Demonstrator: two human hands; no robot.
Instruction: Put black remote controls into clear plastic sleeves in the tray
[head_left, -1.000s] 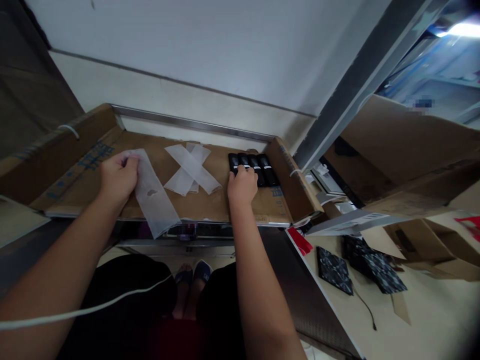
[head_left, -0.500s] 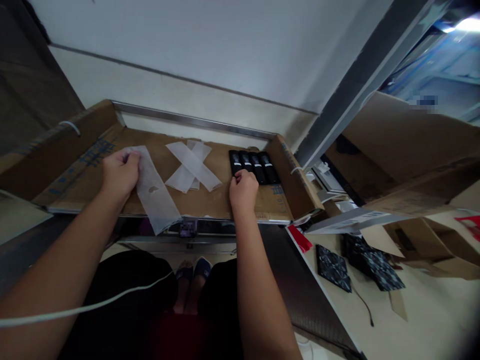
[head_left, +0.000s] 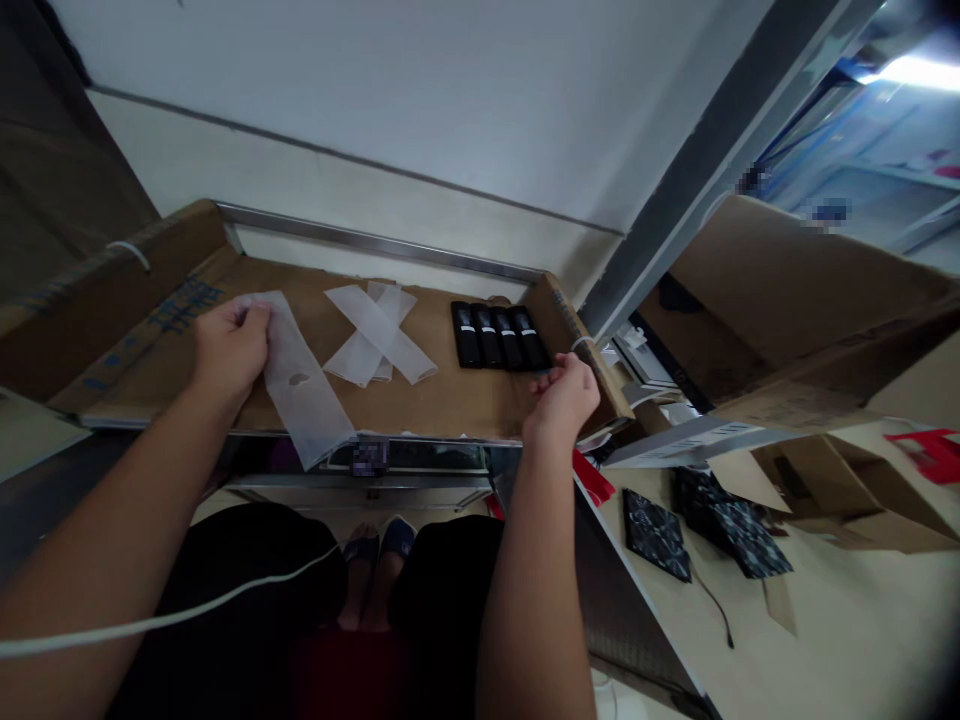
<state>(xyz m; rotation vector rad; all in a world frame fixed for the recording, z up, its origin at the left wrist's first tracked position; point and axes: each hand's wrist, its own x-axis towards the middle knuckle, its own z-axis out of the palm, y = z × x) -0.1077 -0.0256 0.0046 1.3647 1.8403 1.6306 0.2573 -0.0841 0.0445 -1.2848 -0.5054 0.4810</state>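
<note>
- Behind the cardboard tray [head_left: 465,402], we see a pale wall [head_left: 390,80].
- Across our view, the tray spreads between two raised cardboard ends.
- Right of the tray, we see an open carton [head_left: 810,290].
- Left of the tray's middle, we hold a frosted sleeve [head_left: 304,382], its lower end over the front edge.
- Mid-tray, crossed sleeves [head_left: 381,335] lie flat.
- Near the tray's right end, we have four black items [head_left: 501,337] side by side.
- Over the tray's left part, our left hand [head_left: 231,345] pinches the held sleeve's top, fingers narrow.
- By its right end, our right hand [head_left: 562,400] curls its fingers; we cannot tell whether they hold anything.
</note>
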